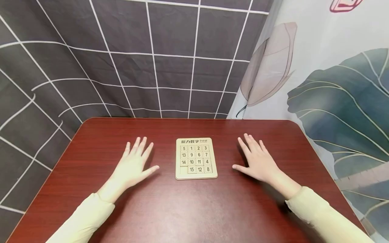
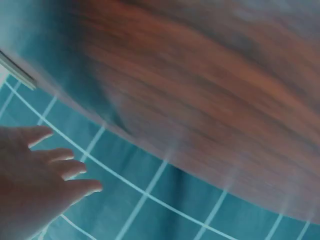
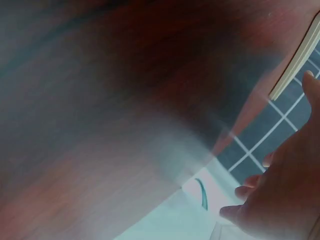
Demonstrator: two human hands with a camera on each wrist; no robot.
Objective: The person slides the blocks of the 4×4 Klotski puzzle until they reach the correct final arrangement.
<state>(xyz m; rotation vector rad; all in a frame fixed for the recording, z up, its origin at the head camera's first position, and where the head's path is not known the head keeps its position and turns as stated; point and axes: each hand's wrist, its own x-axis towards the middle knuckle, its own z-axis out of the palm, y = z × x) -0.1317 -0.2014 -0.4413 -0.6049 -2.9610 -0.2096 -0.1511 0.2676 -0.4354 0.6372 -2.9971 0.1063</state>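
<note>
A cream sliding number puzzle (image 1: pixel 196 141) lies flat in the middle of the reddish-brown table (image 1: pixel 182 209). Its tiles form a grid, with a vacant slot at the bottom left; the top row reads 5, 1, 2, 3. To the left of it my left hand (image 1: pixel 133 167) is spread, palm down, fingers extended and holding nothing. On the other side, my right hand (image 1: pixel 258 162) is spread the same way, apart from the puzzle. Both wrist views catch a thin edge of the puzzle (image 3: pixel 297 60) beyond the thumb.
A dark grey curtain with white grid lines (image 1: pixel 173 71) hangs behind the table and along its left. At the right hangs a white curtain printed with large leaves (image 1: pixel 343 91). The table's far edge runs just in front of the curtains.
</note>
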